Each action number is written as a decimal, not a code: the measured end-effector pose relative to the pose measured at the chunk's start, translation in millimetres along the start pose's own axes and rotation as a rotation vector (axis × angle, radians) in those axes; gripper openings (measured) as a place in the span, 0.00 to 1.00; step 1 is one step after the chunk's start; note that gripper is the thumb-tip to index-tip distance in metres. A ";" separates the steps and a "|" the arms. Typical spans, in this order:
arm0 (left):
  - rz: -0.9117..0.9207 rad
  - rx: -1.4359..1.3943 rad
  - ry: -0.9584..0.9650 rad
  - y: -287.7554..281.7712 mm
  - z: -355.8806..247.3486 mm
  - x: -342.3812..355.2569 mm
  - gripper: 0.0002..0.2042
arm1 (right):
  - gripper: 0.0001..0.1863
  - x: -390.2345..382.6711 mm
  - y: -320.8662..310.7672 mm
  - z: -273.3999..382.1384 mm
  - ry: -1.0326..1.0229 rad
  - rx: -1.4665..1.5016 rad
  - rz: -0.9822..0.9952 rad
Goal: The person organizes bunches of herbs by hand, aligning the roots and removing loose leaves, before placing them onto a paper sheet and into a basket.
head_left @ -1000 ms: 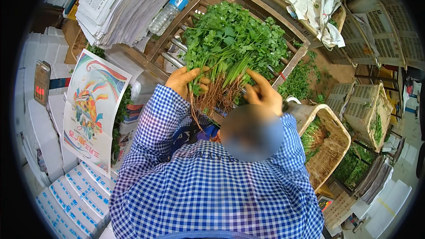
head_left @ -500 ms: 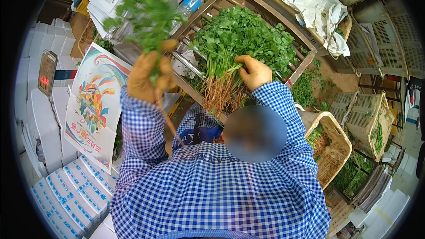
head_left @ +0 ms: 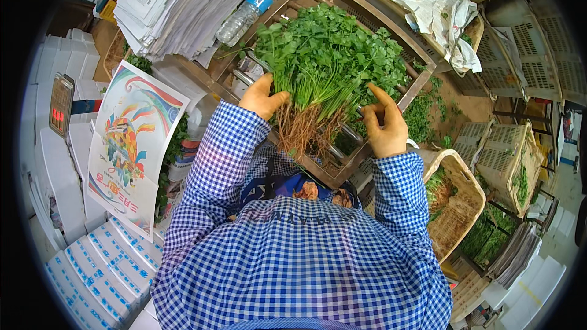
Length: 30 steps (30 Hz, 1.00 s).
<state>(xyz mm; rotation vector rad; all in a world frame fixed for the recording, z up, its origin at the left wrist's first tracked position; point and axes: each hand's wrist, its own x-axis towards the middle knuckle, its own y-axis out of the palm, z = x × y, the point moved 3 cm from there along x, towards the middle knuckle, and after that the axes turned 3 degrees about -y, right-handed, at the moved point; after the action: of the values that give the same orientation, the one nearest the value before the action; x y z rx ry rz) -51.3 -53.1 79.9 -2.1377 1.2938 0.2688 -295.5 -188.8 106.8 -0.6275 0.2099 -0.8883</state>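
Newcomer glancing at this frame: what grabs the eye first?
Likely the bright green leafy bunch on the brown rack at upper centre, its reddish-brown roots toward the person, with the left hand and right hand at either side. Next, the colourful printed sheet at left, then the tall paper stack at upper left.

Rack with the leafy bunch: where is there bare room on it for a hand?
Bare bars show between the roots and the right hand, and in a small patch bordered by the bottle, left hand and leaves. The leaves crowd the middle.
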 end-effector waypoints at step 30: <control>-0.160 -0.424 -0.048 48.1 6.9 14.2 0.47 | 0.35 -16.0 54.6 5.9 0.464 -0.285 0.398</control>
<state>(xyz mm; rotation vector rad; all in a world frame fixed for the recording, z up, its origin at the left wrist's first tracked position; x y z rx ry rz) -84.4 -75.2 48.6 -2.5538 1.1030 0.5646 -267.1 -148.5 78.0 -0.6060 0.8617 -0.6086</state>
